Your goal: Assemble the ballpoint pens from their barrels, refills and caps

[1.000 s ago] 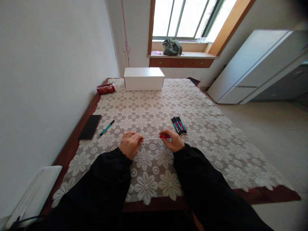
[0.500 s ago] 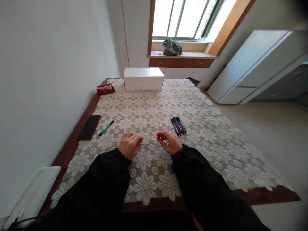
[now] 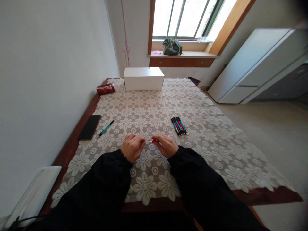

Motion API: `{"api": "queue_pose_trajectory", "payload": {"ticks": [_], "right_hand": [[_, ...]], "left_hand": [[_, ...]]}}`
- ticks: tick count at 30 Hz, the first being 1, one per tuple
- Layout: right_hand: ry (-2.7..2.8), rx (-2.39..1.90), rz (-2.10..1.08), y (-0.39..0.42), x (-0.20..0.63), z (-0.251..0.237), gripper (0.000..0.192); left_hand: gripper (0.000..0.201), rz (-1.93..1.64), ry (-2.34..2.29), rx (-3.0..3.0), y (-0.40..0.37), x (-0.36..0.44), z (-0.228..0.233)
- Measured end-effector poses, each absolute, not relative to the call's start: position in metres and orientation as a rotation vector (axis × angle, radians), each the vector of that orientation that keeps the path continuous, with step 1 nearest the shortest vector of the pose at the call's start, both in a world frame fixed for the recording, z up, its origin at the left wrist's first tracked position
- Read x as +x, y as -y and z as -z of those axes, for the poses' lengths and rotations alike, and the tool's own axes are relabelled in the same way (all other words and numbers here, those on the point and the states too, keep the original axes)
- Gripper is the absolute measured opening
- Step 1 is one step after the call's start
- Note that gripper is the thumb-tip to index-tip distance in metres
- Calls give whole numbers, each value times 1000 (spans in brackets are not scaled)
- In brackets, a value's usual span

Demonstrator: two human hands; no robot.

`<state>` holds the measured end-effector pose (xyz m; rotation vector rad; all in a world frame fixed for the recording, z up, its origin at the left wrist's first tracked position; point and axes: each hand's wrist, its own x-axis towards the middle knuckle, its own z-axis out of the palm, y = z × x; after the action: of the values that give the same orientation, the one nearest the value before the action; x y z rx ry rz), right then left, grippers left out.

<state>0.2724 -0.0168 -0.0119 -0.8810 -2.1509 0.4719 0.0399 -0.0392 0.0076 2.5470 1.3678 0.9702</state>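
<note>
Hands meet low on the worktop [image 3: 216,147], just in front of the pen bundle [image 3: 178,125]. The left hand [image 3: 132,147] is clenched around one end of a thin white refill [image 3: 148,142]; the right hand [image 3: 166,146] pinches a red pen part [image 3: 155,141] on its other end, its fingers [image 3: 159,138] curled over it. Left of the bundle lie a lone teal pen [image 3: 107,127] and a black phone [image 3: 89,127]; a white box [image 3: 143,78] sits far behind. As I judge it, the slim refill could bend or slip if pushed off-axis, and small parts could vanish into the lace cloth [image 3: 154,189].
</note>
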Motion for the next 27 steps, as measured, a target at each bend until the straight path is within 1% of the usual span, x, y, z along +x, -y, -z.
{"api": "queue_pose_trajectory", "payload": {"ticks": [6, 11, 15, 20, 27], "right_hand": [[2132, -858, -478, 19, 269, 14, 20], [2172, -850, -421, 19, 268, 11, 19], [2145, -857, -418, 19, 268, 11, 22], [2145, -846, -416, 21, 265, 9, 20], [2189, -861, -246, 18, 267, 11, 18]], "left_hand": [[11, -985, -1365, 2500, 40, 41, -7], [9, -1005, -1408, 2501, 40, 41, -6], [11, -979, -1367, 2529, 41, 43, -3], [10, -1011, -1409, 2468, 43, 46, -5], [12, -1033, -1465, 2444, 39, 39, -7]]}}
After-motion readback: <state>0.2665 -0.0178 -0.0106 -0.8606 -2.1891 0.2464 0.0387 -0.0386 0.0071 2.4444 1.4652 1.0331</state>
